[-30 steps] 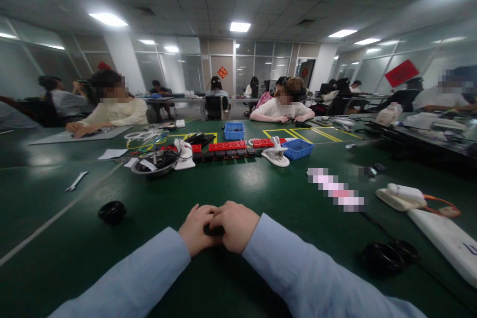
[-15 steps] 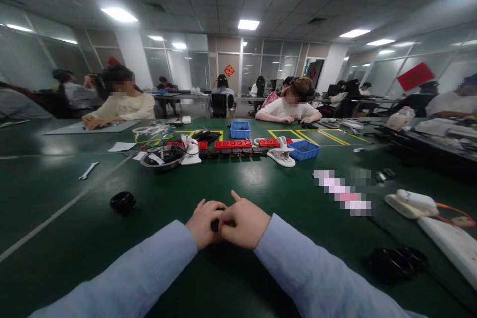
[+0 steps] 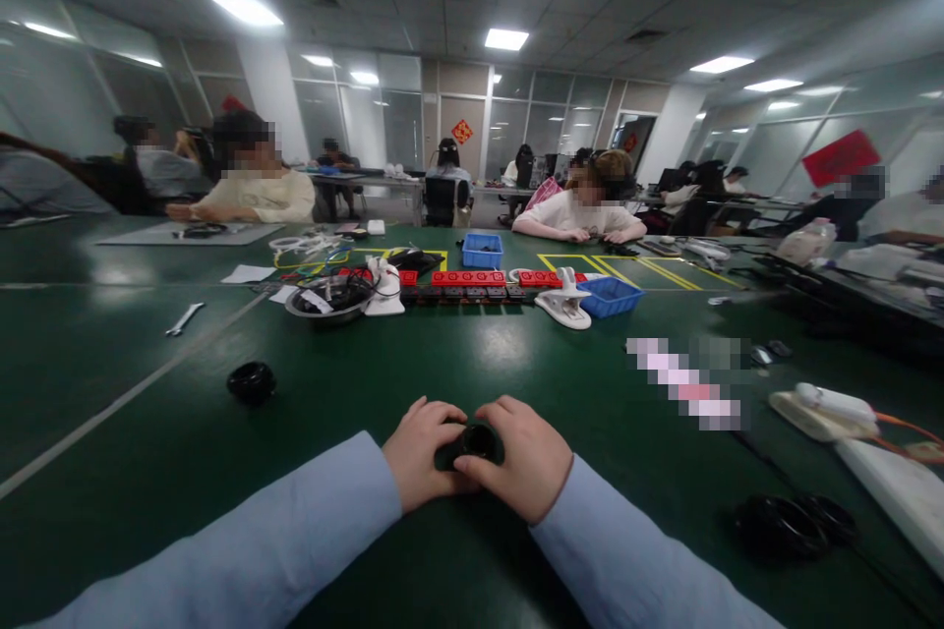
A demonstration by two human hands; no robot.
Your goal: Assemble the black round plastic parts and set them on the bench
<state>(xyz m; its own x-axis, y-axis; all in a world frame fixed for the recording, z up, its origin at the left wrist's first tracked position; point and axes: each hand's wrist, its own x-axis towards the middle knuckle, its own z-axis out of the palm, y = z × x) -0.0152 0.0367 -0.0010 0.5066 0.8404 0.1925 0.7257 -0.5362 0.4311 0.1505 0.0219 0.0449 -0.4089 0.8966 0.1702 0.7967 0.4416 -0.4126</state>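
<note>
Curved narrowly around a glossy black, ring-shaped piece [image 3: 478, 441], the grip of both bare hands holds it low over the green worktop [image 3: 354, 383], near its front edge. On its left side, the left hand [image 3: 426, 452] arches its fingers and thumb around it; on its right, the right hand [image 3: 527, 457] curls its fingers along the far side, with the thumb across the near side. Whether the piece rests on the surface cannot be told.

Half a second earlier, the right index finger pointed forward and the hands covered most of the piece; now that finger is bent, the hands stand further apart and the round opening shows between them.

Going left to right, a silver metal wrench [image 3: 185, 318] lies well apart from the hands, then a second round black piece [image 3: 252, 382]. Beyond them is a round metal bowl of black cables [image 3: 329, 300], then red and black socket strips [image 3: 467, 285] and a blue plastic basket [image 3: 611, 298]. On the right sits a large black ring [image 3: 782, 528].
</note>
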